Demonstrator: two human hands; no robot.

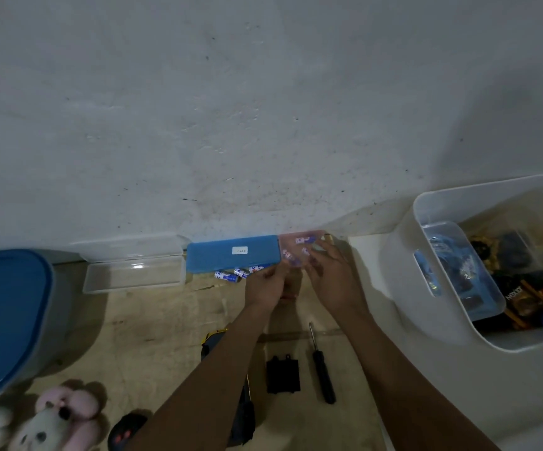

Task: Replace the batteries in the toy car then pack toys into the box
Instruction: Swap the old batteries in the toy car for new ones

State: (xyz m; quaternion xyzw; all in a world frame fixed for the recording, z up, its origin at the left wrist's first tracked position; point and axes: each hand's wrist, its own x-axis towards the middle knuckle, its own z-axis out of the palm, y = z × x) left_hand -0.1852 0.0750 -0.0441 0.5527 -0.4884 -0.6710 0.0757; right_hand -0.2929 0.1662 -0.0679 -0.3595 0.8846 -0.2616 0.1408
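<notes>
at the wall point(263, 125) edge | left hand point(267, 284) curled by pink case point(299, 252), hold unclear | right hand point(335, 281) fingers straight over it

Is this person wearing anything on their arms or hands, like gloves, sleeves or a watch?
Nothing shows. The left hand and right hand are bare, with no gloves, and I see no rings, though the picture is blurred. The left forearm and right forearm are bare down to the frame's bottom edge: no sleeves, watch, bracelets or straps in view.

Floor point(153, 320) bears screwdriver point(322, 369); black cover point(282, 374); loose batteries point(237, 274).
</notes>
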